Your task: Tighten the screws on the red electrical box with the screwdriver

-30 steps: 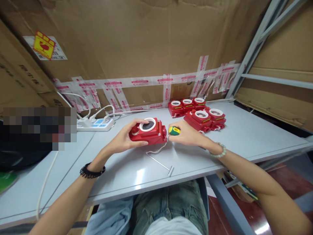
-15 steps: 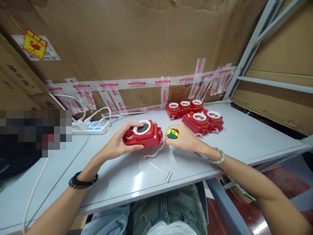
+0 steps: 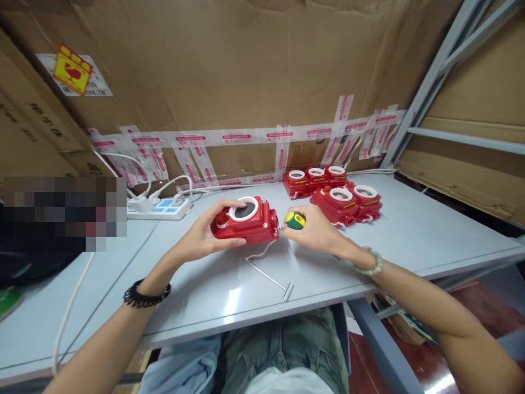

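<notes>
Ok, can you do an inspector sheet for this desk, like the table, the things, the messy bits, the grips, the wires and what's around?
Surface: pale grey table, shiny, seam at left.
Job's things: red box with a white ring; yellow-green handle.
Clutter: five more red boxes behind, to the right; T-shaped metal rod in front; dark thing at left, partly blurred out.
Left grip: holding the red box.
Right grip: closed on the yellow-green handle, beside the box's right end.
Cables: white power strip with plugs in; white cord from the red box toward the rod.
Surroundings: taped cardboard behind; metal frame at right.
</notes>
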### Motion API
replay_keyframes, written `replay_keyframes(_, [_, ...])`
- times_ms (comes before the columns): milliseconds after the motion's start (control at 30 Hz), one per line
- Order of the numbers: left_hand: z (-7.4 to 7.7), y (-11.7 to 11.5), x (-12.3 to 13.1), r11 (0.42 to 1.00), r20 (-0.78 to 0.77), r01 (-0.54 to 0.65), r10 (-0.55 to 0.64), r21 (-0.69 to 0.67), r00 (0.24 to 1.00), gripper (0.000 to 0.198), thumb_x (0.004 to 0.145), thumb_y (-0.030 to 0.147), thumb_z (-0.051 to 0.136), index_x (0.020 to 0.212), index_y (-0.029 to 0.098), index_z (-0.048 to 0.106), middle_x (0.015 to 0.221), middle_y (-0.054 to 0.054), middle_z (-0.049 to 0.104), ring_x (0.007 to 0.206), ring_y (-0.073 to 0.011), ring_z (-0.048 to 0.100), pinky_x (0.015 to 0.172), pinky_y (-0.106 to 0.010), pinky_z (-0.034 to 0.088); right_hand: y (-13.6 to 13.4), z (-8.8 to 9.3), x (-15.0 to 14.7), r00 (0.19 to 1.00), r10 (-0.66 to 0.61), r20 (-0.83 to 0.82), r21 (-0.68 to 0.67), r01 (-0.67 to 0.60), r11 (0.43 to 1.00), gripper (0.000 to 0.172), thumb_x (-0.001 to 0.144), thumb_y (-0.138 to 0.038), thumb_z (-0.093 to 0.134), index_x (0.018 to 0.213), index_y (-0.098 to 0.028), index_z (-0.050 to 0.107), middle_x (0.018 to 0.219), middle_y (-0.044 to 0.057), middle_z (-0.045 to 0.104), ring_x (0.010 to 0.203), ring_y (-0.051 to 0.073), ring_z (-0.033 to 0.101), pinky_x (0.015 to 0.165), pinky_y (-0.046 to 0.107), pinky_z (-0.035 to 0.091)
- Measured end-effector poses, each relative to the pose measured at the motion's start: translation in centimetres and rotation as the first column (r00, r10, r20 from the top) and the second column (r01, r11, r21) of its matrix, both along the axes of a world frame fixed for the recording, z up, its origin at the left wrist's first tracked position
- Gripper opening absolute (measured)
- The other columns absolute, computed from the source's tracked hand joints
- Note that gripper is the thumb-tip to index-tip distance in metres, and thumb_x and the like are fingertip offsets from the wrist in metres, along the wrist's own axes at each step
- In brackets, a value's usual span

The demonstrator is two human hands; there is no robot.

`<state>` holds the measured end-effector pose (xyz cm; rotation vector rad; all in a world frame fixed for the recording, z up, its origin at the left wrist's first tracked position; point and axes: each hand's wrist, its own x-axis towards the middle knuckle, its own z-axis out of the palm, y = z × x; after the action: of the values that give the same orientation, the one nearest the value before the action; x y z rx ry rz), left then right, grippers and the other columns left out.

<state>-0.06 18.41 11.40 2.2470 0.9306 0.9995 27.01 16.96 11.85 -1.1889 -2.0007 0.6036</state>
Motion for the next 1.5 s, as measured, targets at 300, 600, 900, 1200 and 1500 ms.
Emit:
replay_keyframes(300, [0.19, -0.13, 0.24, 1.0, -0.016, -0.007, 0.007, -0.005, 1.0, 0.059, 0.074, 0.04, 0.08, 0.123, 0.023, 0.053, 0.131, -0.009, 0.058, 0.104, -0.0214, 0.063, 0.091, -0.033, 0.055, -0.67, 0.53, -0.5, 1.0, -0.014, 0.024, -0.003, 0.014, 1.0, 0.02, 0.069, -0.028, 0.059, 0.058, -0.017, 0.046, 0.055, -0.004, 0.045, 0.056, 0.008, 0.039, 0.051, 0.023, 0.029])
replay_keyframes(600, [0.14, -0.09, 0.22, 1.0, -0.032, -0.024, 0.024, -0.001, 0.999, 0.06, 0.074, 0.043, 0.079, 0.124, 0.022, 0.053, 0.13, -0.01, 0.059, 0.106, -0.0234, 0.063, 0.091, -0.034, 0.055, -0.61, 0.42, -0.44, 0.998, -0.036, 0.042, 0.015, 0.035, 0.999, 0.022, 0.069, -0.029, 0.059, 0.057, -0.018, 0.045, 0.054, -0.004, 0.044, 0.055, 0.008, 0.038, 0.05, 0.023, 0.028])
replay_keyframes(900, [0.21, -0.13, 0.28, 1.0, -0.021, -0.019, 0.019, -0.007, 1.0, 0.06, 0.073, 0.041, 0.08, 0.123, 0.022, 0.053, 0.13, -0.01, 0.059, 0.105, -0.023, 0.063, 0.091, -0.035, 0.055, -0.75, 0.36, -0.38, 0.999, -0.015, 0.037, 0.022, 0.015, 1.0, 0.022, 0.07, -0.029, 0.06, 0.058, -0.018, 0.045, 0.056, -0.005, 0.042, 0.056, 0.008, 0.037, 0.052, 0.024, 0.028])
replay_keyframes(1200, [-0.01, 0.13, 0.05, 0.999, -0.004, -0.03, 0.03, -0.029, 1.0, 0.063, 0.072, 0.041, 0.081, 0.125, 0.023, 0.053, 0.129, -0.01, 0.06, 0.103, -0.0232, 0.065, 0.088, -0.035, 0.057, 0.05, -0.07, -0.01, 0.998, 0.037, -0.053, -0.034, -0.039, 0.999, 0.013, 0.07, -0.026, 0.061, 0.065, -0.014, 0.059, 0.061, -0.002, 0.053, 0.059, 0.01, 0.046, 0.055, 0.024, 0.034])
replay_keyframes(1500, [0.14, 0.08, 0.05, 0.999, -0.007, -0.045, 0.045, -0.028, 0.999, 0.063, 0.072, 0.042, 0.081, 0.124, 0.023, 0.053, 0.127, -0.009, 0.061, 0.098, -0.0224, 0.065, 0.085, -0.034, 0.057, 0.19, 0.05, 0.01, 0.992, 0.044, -0.119, -0.028, -0.048, 0.998, 0.012, 0.066, -0.019, 0.064, 0.075, -0.012, 0.066, 0.069, 0.001, 0.064, 0.065, 0.012, 0.054, 0.062, 0.024, 0.042])
